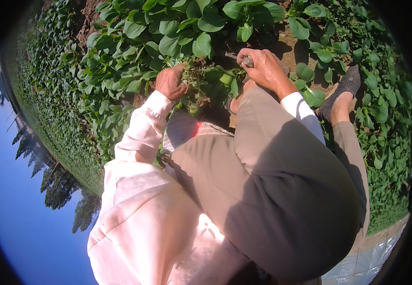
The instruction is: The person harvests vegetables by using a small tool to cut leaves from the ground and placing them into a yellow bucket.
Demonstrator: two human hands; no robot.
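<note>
My left hand (171,81) is closed around a bunch of small, fine-leaved weeds (197,78), which hang from the thumb side of the fist. To its right, my right hand (267,71) grips a hand tool by its round, worn handle (248,61). A short thin piece of the tool sticks out left of the knuckles; its working end is hidden, so its kind cannot be told. Broad-leaved green plants (170,45) grow just beyond both hands. A loose yellowish-green leaf (226,79) shows between the hands, above my bent knee.
Dense rows of leafy plants (381,109) stretch along both sides, with patches of brown soil (289,45) among them. My dark shoe (346,85) rests between plants at the right. Clear plastic sheeting (369,256) lies at the lower right. Trees (58,185) stand far left.
</note>
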